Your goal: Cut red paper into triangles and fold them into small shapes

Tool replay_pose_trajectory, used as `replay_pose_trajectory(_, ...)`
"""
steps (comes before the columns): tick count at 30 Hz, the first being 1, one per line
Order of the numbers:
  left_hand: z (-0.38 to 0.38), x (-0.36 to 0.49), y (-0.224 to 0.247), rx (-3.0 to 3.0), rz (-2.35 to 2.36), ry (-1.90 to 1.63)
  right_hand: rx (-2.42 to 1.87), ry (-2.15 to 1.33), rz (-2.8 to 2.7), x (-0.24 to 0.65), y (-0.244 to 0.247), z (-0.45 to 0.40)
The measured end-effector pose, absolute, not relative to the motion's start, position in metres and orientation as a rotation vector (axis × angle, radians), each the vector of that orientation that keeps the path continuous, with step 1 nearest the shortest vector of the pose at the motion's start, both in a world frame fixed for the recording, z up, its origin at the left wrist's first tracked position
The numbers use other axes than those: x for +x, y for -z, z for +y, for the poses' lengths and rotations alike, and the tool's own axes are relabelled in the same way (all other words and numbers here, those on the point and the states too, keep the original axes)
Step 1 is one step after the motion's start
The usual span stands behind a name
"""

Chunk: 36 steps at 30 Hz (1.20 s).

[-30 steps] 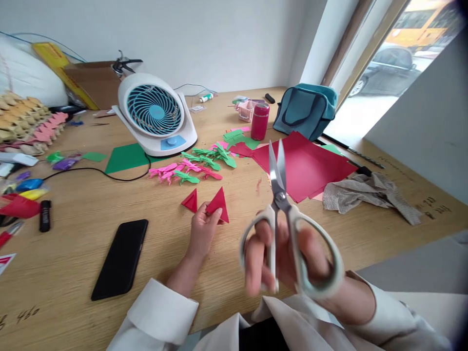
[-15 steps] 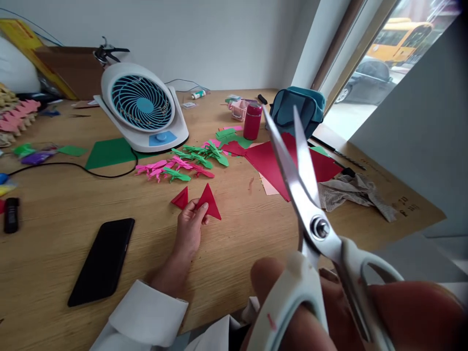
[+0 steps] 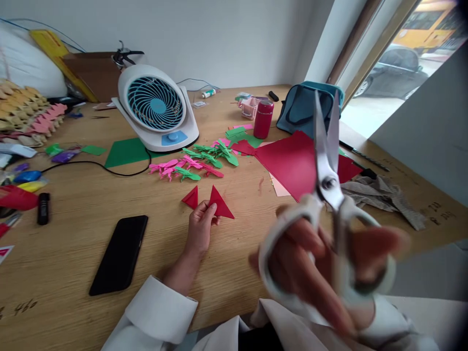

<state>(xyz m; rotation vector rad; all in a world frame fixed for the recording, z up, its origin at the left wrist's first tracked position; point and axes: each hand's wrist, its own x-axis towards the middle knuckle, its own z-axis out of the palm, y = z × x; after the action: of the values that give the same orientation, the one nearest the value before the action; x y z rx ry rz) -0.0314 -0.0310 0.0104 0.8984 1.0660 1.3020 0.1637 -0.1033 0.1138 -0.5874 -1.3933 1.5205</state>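
Between the thumb and fingers of my left hand (image 3: 202, 224) is a folded red paper triangle (image 3: 221, 204), held just over the table. Another red paper triangle (image 3: 191, 197) lies right beside that hand, on its left. My right hand (image 3: 307, 268) is raised close to the camera, its fingers through the white handles of a pair of scissors (image 3: 328, 183). The blades point up and stand slightly apart, with nothing between them. Motion blurs the handles and fingers. Pink and green paper cut-outs (image 3: 197, 161) lie in a pile beyond my left hand.
A black phone (image 3: 120, 256) lies at left. Behind are a fan (image 3: 157, 107) with its cord, a red flask (image 3: 263, 119) and a blue bag (image 3: 300, 107). Red paper sheets (image 3: 285, 161) and a grey cloth (image 3: 380, 197) lie at right. Folded paper pieces (image 3: 29, 114) are stacked far left.
The scissors and my right hand have drawn away from the camera, their blades now more upright and nearer together. The view has turned left. My left hand keeps its hold on the paper triangle.
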Motion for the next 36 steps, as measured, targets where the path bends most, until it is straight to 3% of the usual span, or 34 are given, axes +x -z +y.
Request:
replay_pose_trajectory(4, -0.032, -0.029, -0.012, 0.915, 1.065, -1.281, -0.795, -1.333, -1.140, 0.158, -0.084, -0.053)
replay_pose_trajectory(7, -0.033, -0.028, -0.014, 0.924, 1.070, -1.277, -1.103, -1.427, -1.133, 0.162, -0.060, -0.029)
replay_pose_trajectory(11, -0.038, -0.025, -0.020, 0.922, 1.067, -1.240, -1.131, -1.554, -1.105, 0.157, -0.044, -0.028)
replay_pose_trajectory(26, -0.034, -0.031, -0.010, 1.162, 1.146, -1.322, -1.223, -1.584, -1.347, 0.143, -0.032, -0.041)
replay_pose_trajectory(36, -0.034, -0.031, -0.016, 0.904, 1.071, -1.318, -1.248, -1.547, -1.537, 0.152, -0.041, -0.040)
